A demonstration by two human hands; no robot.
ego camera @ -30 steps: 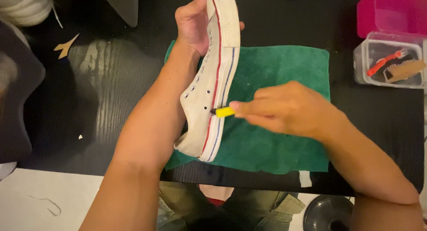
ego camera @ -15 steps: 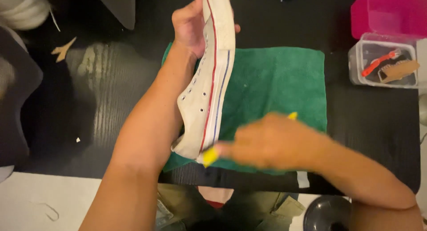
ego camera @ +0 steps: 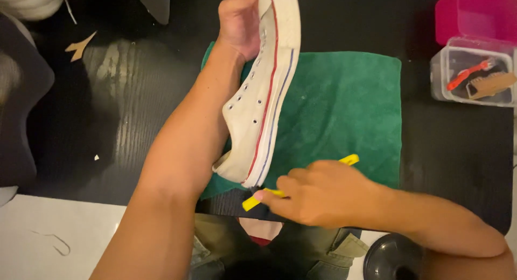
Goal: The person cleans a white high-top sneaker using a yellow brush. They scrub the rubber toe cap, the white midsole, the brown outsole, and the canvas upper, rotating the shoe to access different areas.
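Sneaker, white canvas, looks light and floppy with a stiff rubber sole; the left hand clamps its 12 o'clock end over the green towel. The right hand pinches a yellow brush at 6 o'clock.

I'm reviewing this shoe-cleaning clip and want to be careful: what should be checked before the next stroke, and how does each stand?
1. Left hand grips the white sneaker firmly: ok.
2. Right hand holds the yellow tool: ok.
3. Tool tip touching the sole edge: not ok, it sits just below the heel.
4. Green cloth lies under the shoe: ok.
5. Tool's working end clean: cannot tell.
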